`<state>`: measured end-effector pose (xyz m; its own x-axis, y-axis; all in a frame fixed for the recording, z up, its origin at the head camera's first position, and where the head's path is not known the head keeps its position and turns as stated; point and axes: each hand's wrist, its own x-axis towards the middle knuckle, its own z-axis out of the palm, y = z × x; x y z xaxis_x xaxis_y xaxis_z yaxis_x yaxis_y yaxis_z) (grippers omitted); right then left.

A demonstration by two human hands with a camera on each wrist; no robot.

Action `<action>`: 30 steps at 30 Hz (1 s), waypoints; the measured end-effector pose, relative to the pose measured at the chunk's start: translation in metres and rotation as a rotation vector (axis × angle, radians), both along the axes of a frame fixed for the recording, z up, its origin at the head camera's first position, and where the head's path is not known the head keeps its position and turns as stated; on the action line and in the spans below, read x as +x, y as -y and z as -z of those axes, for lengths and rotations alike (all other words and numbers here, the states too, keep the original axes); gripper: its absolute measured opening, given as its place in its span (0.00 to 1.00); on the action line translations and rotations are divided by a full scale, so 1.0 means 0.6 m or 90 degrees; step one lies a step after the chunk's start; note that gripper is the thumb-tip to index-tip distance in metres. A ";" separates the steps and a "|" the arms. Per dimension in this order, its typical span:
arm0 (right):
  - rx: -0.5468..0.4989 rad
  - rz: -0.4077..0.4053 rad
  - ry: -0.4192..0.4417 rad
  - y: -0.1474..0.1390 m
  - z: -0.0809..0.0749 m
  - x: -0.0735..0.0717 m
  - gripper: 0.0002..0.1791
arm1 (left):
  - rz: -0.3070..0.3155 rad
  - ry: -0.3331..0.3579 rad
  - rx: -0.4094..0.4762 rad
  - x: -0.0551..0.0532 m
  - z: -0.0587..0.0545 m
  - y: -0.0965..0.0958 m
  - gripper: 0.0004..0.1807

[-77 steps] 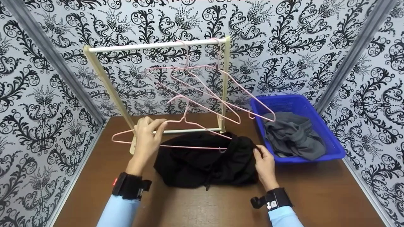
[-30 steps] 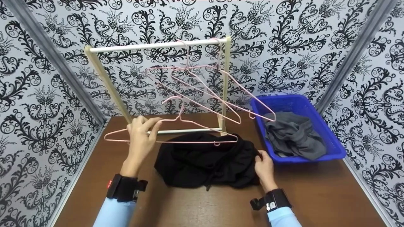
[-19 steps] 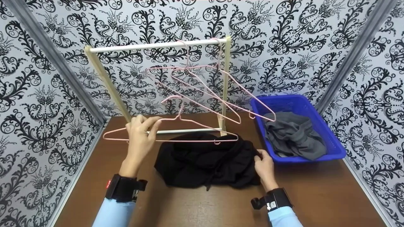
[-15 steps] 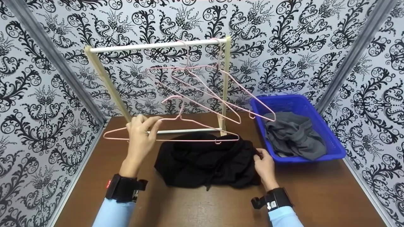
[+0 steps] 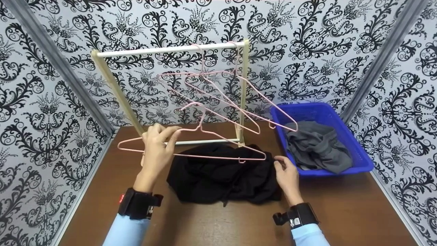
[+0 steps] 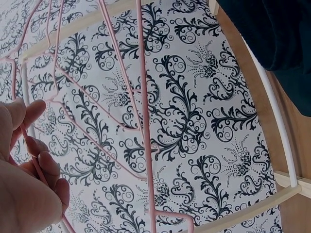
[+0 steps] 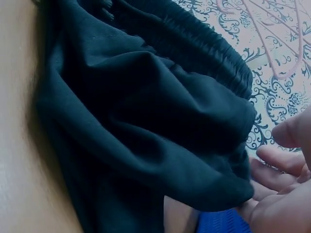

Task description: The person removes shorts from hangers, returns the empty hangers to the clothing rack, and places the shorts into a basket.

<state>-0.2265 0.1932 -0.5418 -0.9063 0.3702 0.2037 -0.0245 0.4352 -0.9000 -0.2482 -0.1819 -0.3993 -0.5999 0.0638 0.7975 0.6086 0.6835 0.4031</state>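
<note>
My left hand (image 5: 158, 150) pinches the left shoulder of a pink clothes hanger (image 5: 218, 158), held up in front of the rack. In the left wrist view, the thumb and fingers (image 6: 36, 109) close round its wire. Below lies a bunched black garment (image 5: 222, 181) with a gathered elastic waistband (image 7: 194, 43), like shorts or trousers. The hanger's right end overlaps it in the head view. My right hand (image 5: 286, 174) is at the garment's right edge, thumb and fingers (image 7: 279, 160) parted. The lower fingers appear to touch the cloth; the contact is partly hidden.
Behind stands a drying rack with a white top bar (image 5: 146, 51). Two more pink hangers (image 5: 269, 100) hang at its right end. A blue basket (image 5: 363, 162) with a grey garment (image 5: 317, 147) sits at the right on the brown table (image 5: 205, 225), before patterned walls.
The hanger dropped back left out of the black garment's waistband, then shifted slightly right again. My right hand's fingers have parted from their pinch on the cloth and moved up a little.
</note>
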 end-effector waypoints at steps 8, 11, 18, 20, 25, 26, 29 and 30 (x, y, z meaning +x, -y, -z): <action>-0.105 -0.054 -0.061 -0.003 -0.019 0.000 0.15 | 0.009 -0.009 -0.009 -0.002 0.006 -0.015 0.05; -0.178 -0.120 -0.081 -0.005 -0.022 -0.003 0.17 | 0.022 -0.012 -0.012 -0.004 0.008 -0.021 0.05; -0.250 -0.236 -0.079 -0.003 -0.025 0.000 0.19 | 0.038 -0.003 -0.011 -0.008 0.015 -0.039 0.05; -0.260 -0.252 -0.070 -0.003 -0.026 0.002 0.19 | 0.040 -0.002 -0.012 -0.009 0.018 -0.043 0.06; -0.257 -0.268 -0.062 -0.003 -0.027 0.005 0.20 | 0.046 -0.003 -0.011 -0.011 0.025 -0.052 0.06; -0.255 -0.269 -0.062 -0.003 -0.026 0.006 0.19 | 0.046 -0.003 -0.010 -0.011 0.026 -0.053 0.06; -0.248 -0.268 -0.065 -0.003 -0.025 0.007 0.17 | 0.050 0.004 -0.010 -0.011 0.028 -0.056 0.06; -0.243 -0.269 -0.068 -0.003 -0.025 0.008 0.16 | 0.050 0.008 -0.012 -0.011 0.029 -0.057 0.06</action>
